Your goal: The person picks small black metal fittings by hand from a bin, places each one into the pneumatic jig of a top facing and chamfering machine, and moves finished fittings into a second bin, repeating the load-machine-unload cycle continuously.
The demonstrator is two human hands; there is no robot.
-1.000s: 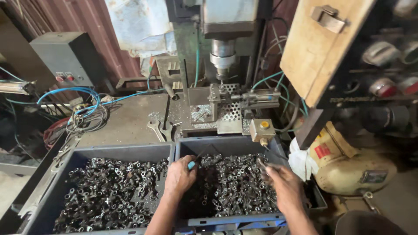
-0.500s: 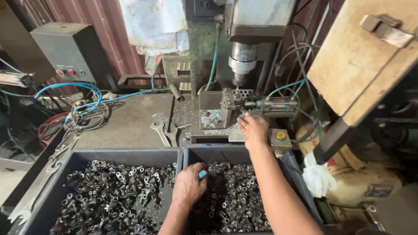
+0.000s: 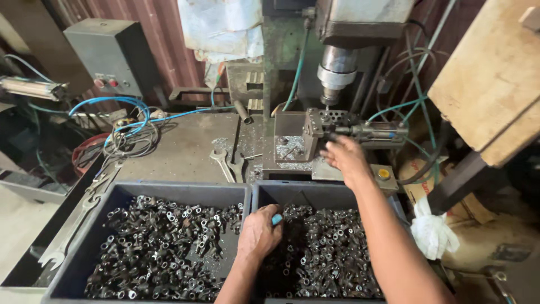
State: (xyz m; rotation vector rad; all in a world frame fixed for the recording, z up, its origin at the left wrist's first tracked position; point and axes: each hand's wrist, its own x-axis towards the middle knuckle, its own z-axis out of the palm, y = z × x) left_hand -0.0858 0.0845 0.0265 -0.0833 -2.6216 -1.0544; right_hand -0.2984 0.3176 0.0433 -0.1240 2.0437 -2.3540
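Observation:
My left hand [image 3: 259, 231] rests in the right grey bin [image 3: 287, 193] on a heap of small dark metal parts [image 3: 326, 247], its fingers curled around a small blue-tipped tool [image 3: 277, 219]. My right hand [image 3: 345, 157] reaches forward to the perforated clamp fixture [image 3: 329, 125] under the drill spindle [image 3: 335, 75]; its fingertips touch the fixture's front. Whether a part is pinched in those fingers is hidden. The left grey bin [image 3: 121, 194] holds several more of the same parts [image 3: 163, 247].
Spanners [image 3: 225, 163] lie on the steel table left of the fixture. Blue hoses and coiled wires [image 3: 126, 132] sit at the back left by a grey control box [image 3: 112, 53]. A long spanner [image 3: 73, 222] lies left of the bins. A white rag [image 3: 433, 233] hangs at right.
My right hand left the right bin and reached up to the clamp fixture. My left hand stayed in the bin with the blue-tipped tool. The view tilted up and moved closer.

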